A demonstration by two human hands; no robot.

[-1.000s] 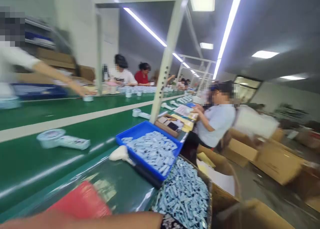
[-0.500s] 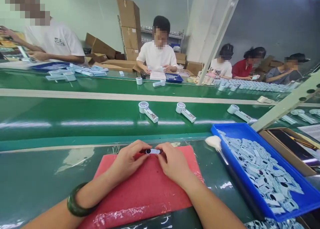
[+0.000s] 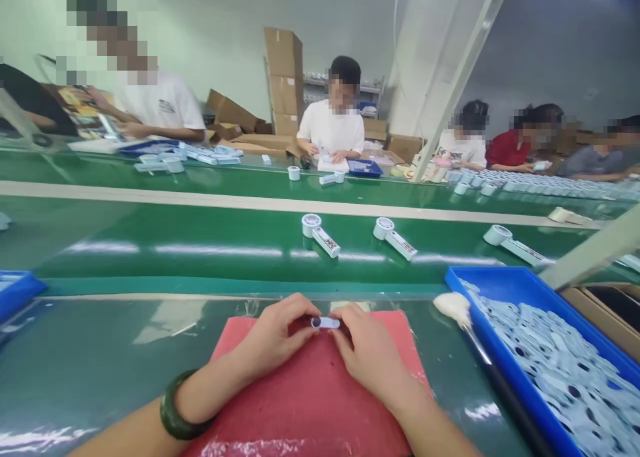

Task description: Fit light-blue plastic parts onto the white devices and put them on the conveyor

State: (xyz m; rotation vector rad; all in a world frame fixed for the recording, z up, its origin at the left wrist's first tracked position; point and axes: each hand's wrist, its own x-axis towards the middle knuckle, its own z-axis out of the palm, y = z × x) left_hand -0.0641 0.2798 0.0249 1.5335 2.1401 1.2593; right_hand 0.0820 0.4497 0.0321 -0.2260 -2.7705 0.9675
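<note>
Far left there's the corner of a blue tray (image 3: 15,290) poking in at the edge of the green bench (image 3: 100,357). Moving in, the left hand (image 3: 277,337) has a dark green bangle (image 3: 175,410) on the wrist and rests on a red foam mat (image 3: 310,404) that's wrapped in clear film. Its fingertips are closed around the left end of a small pale blue plastic piece (image 3: 325,322) with a dark round hole in it. The right hand (image 3: 370,350) pinches the other end of the same piece, so both hands have it between them, right at the far edge of the mat, just above the surface as far as I can tell.

Past the hands, on the green conveyor belt (image 3: 200,230), two little white handheld gadgets (image 3: 320,234) with round heads lie side by side, and a third one (image 3: 513,242) sits further right.

Right of the mat there's a brush with a fluffy white head (image 3: 453,307) and a dark handle, touching the rim of a bigger blue bin (image 3: 505,287) full of those same pale blue pieces. A cardboard box (image 3: 605,314) is just beyond that bin.

Across the belt, several people in white, red and grey tops sit at their own spots, with stacked cartons (image 3: 283,77) behind them.
</note>
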